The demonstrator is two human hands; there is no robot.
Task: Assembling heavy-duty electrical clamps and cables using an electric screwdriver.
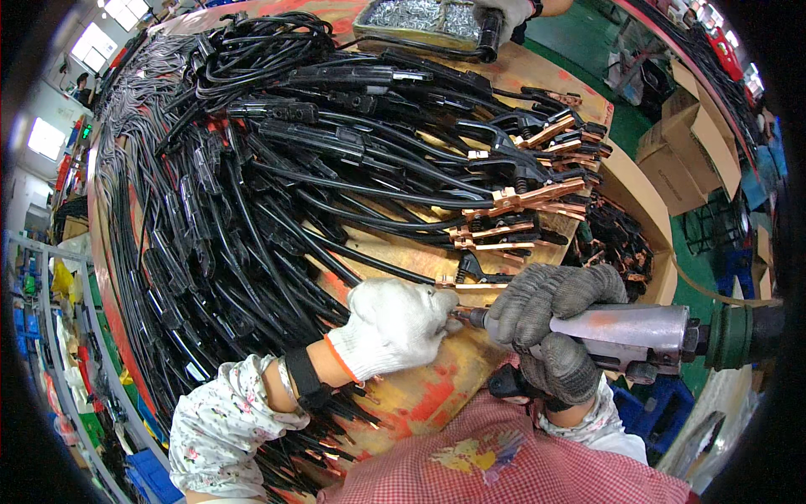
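Note:
My right hand (558, 315), in a dark grey knit glove, is wrapped round a silver power screwdriver (634, 332) lying level, its nose pointing left. My left hand (395, 328), in a white knit glove, is closed at the driver's tip. A sliver of copper-coloured metal shows between the white fingers and the tip; the rest of what they pinch is hidden. Just beyond both hands lie black-handled copper clamps (537, 197) on the ends of thick black cables (361, 193). These cables run left in a dense bundle with black plastic housings (315, 139).
The worn, red-stained wooden table (420, 395) bears the bundle. A carton (659, 210) of loose copper clamps stands at its right edge. At the far edge, a co-worker's gloved hand (508, 17) is by a tray (369, 38) of small metal parts. Another open carton (684, 147) stands farther right.

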